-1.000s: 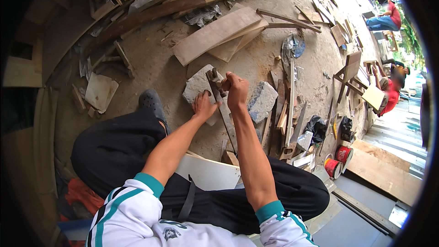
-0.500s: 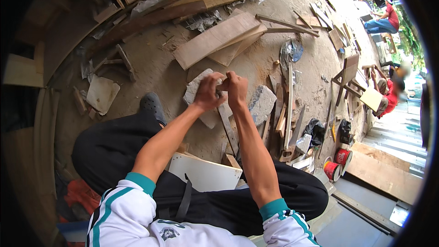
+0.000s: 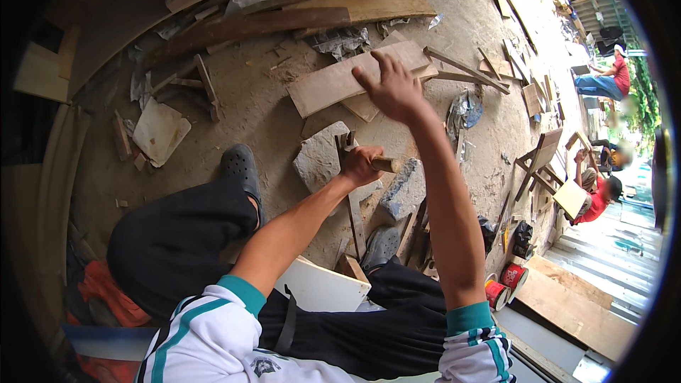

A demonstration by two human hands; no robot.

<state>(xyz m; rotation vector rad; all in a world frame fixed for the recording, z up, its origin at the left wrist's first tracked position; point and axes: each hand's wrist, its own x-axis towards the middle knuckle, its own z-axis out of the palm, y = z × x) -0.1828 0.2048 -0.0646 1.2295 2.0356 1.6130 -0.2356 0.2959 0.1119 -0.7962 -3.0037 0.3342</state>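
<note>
My left hand (image 3: 360, 166) is closed around what looks like a hammer, its round wooden handle (image 3: 386, 164) poking out to the right. Dark forked metal (image 3: 345, 142) shows on the fist's other side. Beneath it lies a pale stone block (image 3: 316, 161), and a narrow dark bar (image 3: 356, 223) runs from under the hand toward my body. Raised farther forward, my right hand (image 3: 394, 89) has its fingers spread and holds nothing. It hangs in front of a wide wooden board (image 3: 326, 85) on the ground.
A second grey block (image 3: 406, 188) lies right of the fist. A white panel (image 3: 323, 285) rests by my legs. Long planks (image 3: 248, 32) and a small wooden frame (image 3: 202, 85) lie at the far left. Red cans (image 3: 512, 280) stand at right; people in red (image 3: 594, 198) sit beyond.
My hands were together above the stone block. My right hand has lifted away, forward and right, and opened. My left hand now shows the wooden handle, and the view has shifted.
</note>
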